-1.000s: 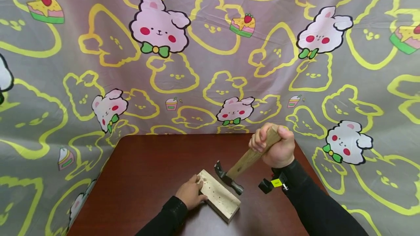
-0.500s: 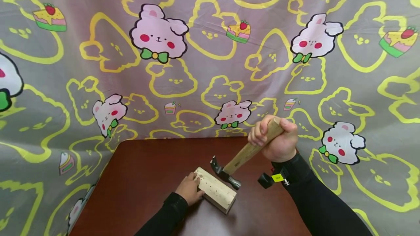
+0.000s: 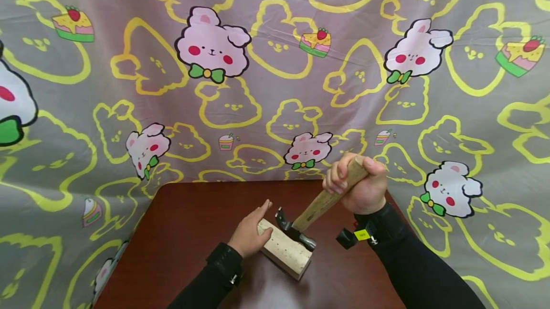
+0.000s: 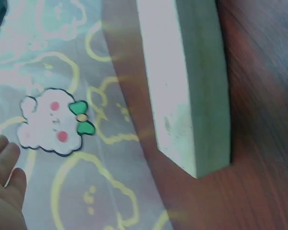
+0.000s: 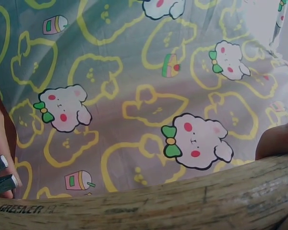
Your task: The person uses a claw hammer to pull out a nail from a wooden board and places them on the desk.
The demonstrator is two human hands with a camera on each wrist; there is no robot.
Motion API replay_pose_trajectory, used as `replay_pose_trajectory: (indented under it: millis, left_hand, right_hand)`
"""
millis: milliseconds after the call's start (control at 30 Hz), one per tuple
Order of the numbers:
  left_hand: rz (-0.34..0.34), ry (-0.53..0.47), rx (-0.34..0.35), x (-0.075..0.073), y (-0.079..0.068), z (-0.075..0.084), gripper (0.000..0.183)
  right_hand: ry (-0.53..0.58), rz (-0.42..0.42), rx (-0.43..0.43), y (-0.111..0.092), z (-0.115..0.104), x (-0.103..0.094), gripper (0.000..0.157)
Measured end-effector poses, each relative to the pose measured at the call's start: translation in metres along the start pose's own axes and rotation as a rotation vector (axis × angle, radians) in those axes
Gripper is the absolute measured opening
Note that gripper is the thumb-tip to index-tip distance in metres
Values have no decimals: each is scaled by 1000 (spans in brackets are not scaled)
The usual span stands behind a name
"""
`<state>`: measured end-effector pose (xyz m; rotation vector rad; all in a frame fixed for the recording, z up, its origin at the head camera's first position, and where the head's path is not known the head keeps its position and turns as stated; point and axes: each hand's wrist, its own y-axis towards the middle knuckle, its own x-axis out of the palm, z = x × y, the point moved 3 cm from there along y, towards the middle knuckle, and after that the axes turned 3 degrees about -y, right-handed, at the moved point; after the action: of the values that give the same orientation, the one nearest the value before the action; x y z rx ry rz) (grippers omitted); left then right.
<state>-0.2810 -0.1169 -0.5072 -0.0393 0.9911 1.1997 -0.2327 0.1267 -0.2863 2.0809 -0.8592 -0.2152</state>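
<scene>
Right hand (image 3: 364,192) curled firmly round the claw hammer (image 3: 315,211), near the butt of its handle (image 5: 149,211). Hammer head (image 3: 295,232) over the wooden block (image 3: 283,252) — contact cannot be determined. Left hand (image 3: 250,233) spread, holding nothing, at the block's far end. Block lies on the tabletop (image 3: 202,223); judged rigid, fairly light, liable to skid — best held by its long sides. Hammer likely head-heavy.

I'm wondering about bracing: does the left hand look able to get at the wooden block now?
Likely yes: the left hand, empty, is right beside the wooden block, and the hammer leaves that side free.
</scene>
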Motion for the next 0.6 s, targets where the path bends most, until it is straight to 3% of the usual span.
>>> replay_pose_trajectory:
  millis: [167,300,433,600]
  left_hand:
    - [35,20,95,1,-4,12,56]
    - [134,106,184,5,-5,12,36]
    - [222,196,289,6,-5,13,29]
    - [231,254,288,5,-4,19,22]
  right_hand:
    - [-18,1,5,2,2,0,37]
    - [-25,1,9,2,2,1,37]
    - [-22,0,6,1,3,2,37]
    - [-31,-4,17,0,5,2,38]
